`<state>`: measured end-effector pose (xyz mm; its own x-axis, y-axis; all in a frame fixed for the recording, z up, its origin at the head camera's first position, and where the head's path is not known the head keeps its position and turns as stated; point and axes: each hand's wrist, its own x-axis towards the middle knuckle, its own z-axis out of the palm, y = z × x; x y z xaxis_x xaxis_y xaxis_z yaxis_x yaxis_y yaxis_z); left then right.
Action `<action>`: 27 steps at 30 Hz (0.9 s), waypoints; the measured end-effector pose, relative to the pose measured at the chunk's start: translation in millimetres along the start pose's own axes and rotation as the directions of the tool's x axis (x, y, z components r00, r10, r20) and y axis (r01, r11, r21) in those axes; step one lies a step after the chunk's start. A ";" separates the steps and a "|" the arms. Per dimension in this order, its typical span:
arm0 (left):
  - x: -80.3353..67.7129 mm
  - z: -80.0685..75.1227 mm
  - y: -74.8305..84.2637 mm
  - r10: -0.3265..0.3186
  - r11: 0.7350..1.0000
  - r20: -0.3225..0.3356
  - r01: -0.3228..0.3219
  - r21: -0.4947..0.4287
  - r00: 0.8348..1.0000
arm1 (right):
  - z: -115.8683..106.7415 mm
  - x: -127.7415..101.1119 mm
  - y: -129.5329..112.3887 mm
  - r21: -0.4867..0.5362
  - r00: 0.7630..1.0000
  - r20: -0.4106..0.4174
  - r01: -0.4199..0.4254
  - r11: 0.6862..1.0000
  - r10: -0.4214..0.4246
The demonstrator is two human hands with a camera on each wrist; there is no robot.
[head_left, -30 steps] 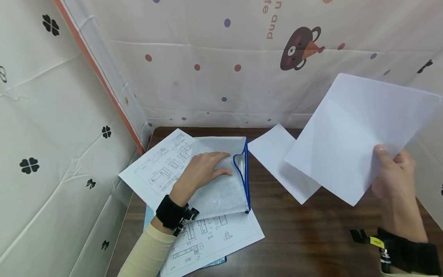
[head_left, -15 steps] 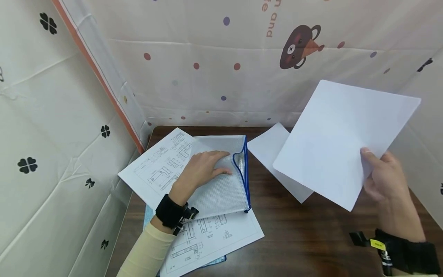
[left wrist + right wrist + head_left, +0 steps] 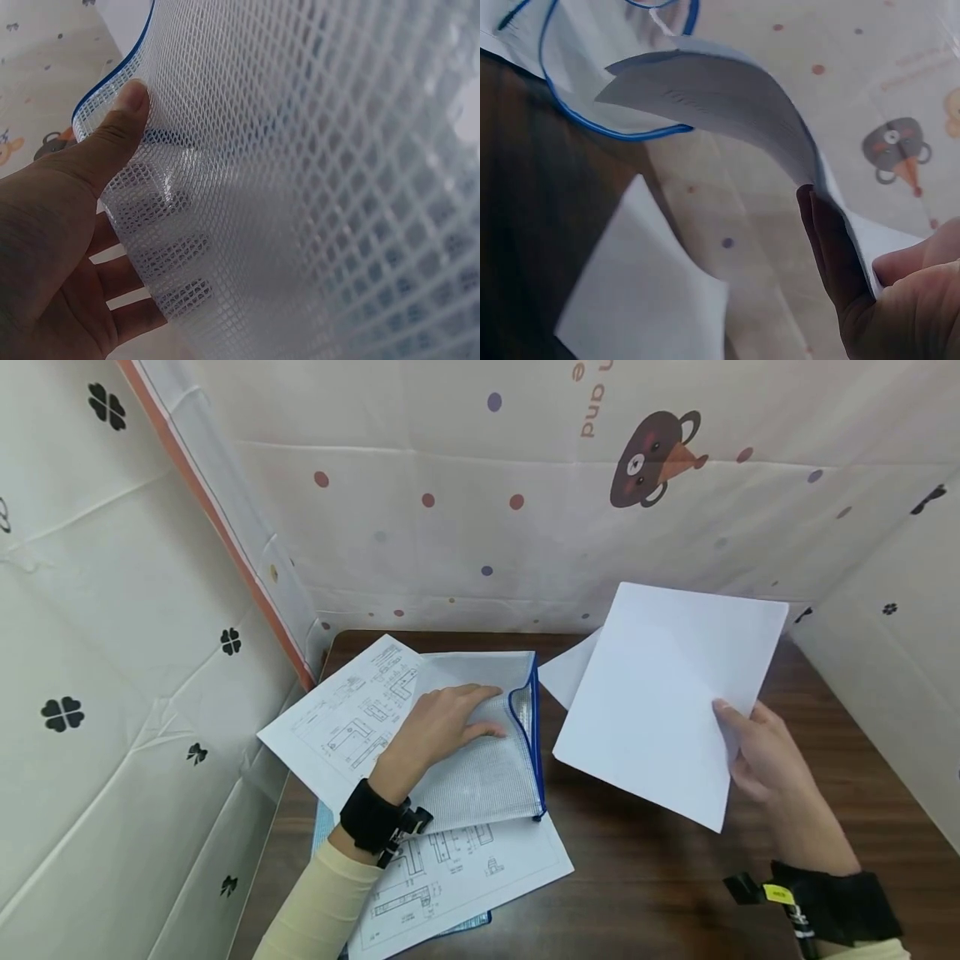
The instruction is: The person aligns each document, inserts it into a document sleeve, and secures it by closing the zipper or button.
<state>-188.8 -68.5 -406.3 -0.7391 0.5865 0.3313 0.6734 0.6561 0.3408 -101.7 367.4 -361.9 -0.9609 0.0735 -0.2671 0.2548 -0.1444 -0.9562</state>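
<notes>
My left hand (image 3: 438,731) grips a clear mesh zipper pouch (image 3: 480,789) with blue edging. In the left wrist view the thumb (image 3: 120,131) lies on the near face of the mesh, and the other fingers show behind it. The pouch's blue-edged mouth faces right and gapes a little. My right hand (image 3: 768,756) pinches white paper sheets (image 3: 667,710) by their right edge, thumb on the near face. These sheets are raised and tilted, to the right of the pouch. The right wrist view shows more than one layer in the bent sheets (image 3: 727,112), near the blue edging.
Printed sheets with technical drawings (image 3: 468,885) lie beneath the pouch on the brown wooden table (image 3: 615,877). A bluish mesh item (image 3: 468,927) peeks out below them. Another white sheet (image 3: 566,672) lies behind the held paper. Patterned cloth (image 3: 450,543) hangs around the back and sides.
My right hand has moved left and a little down with the white sheets, closer to the pouch, now covering more of the loose sheet. My left hand and the pouch have stayed in place.
</notes>
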 end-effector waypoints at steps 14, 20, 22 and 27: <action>-1.0 -3.1 -0.2 -0.010 1.000 0.015 0.010 -0.002 1.000 | 19.9 12.6 34.0 0.191 0.993 0.024 -0.119 0.974 0.116; -1.4 -4.0 -0.8 -0.010 1.000 0.012 0.010 -0.015 1.000 | 30.9 18.9 50.9 0.175 0.986 0.011 -0.167 0.970 0.168; -1.1 -4.0 -1.0 -0.006 1.000 0.010 0.006 -0.023 1.000 | 33.4 20.8 54.7 0.162 0.983 0.008 -0.184 0.970 0.185; -0.3 -4.3 -1.1 0.003 0.999 0.006 -0.002 -0.047 1.000 | 36.9 25.4 59.3 0.083 0.981 -0.008 -0.191 0.978 0.192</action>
<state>-189.2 -71.5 -403.0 -0.7374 0.5913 0.3266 0.6752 0.6319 0.3805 -115.0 324.4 -421.0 -0.8932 0.0522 -0.4467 0.4234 -0.2374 -0.8743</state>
